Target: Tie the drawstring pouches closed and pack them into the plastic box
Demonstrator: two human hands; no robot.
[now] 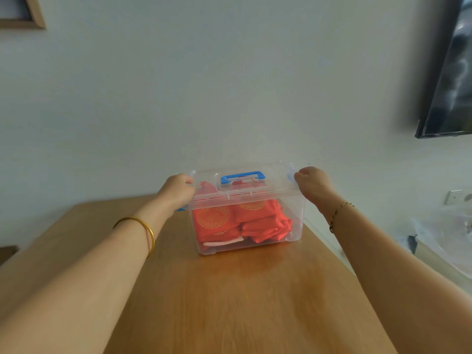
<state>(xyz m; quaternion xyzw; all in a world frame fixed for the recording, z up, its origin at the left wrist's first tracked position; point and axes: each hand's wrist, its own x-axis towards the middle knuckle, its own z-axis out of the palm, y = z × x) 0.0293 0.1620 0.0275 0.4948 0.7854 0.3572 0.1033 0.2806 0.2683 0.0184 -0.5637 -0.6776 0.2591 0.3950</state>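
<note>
Left hand [178, 188] and right hand [312, 183] clasp the plastic box [245, 245] ends, fingers [299, 175] curled, pouches [217, 223] inside.

Pale plain wall [229, 85], soft even light. Glossy wooden table [242, 302] in front of it. Wooden picture frame [35, 14] corner upper left. Dark wall-mounted screen [449, 85] right; white socket [456, 196] below. Crumpled clear plastic [444, 241] lower right.
</note>
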